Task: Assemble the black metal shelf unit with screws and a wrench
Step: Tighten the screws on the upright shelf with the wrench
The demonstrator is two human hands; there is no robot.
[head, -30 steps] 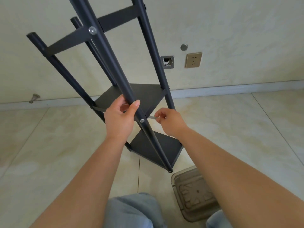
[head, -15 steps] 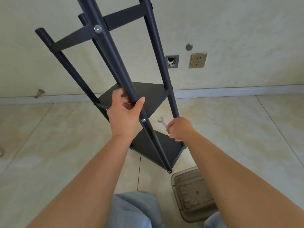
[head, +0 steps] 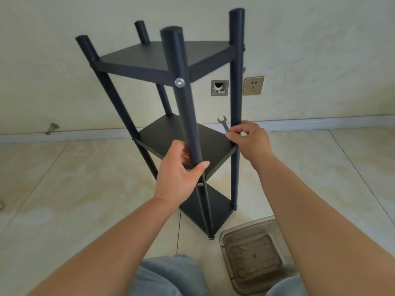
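The black metal shelf unit point(head: 177, 60) stands on the tiled floor in front of me, with three shelves between four round posts. My left hand point(head: 178, 177) grips the near post just above a silver bolt point(head: 200, 184). A second bolt point(head: 179, 82) shows higher on that post, at the top shelf. My right hand point(head: 249, 138) rests against the right post at the middle shelf's corner and pinches a small flat wrench point(head: 223, 124), whose open jaw points up.
A clear brown plastic tray point(head: 254, 255) lies on the floor by my right knee, close to the shelf's near foot. The wall behind has a socket point(head: 253, 85) and a metal plate point(head: 219, 88). A door stop point(head: 52, 128) sits at the left baseboard.
The view has tilted up, so the posts' tops and the top shelf show. My right hand moved with the wrench from the near post's bolt to the right post. My left hand kept its grip.
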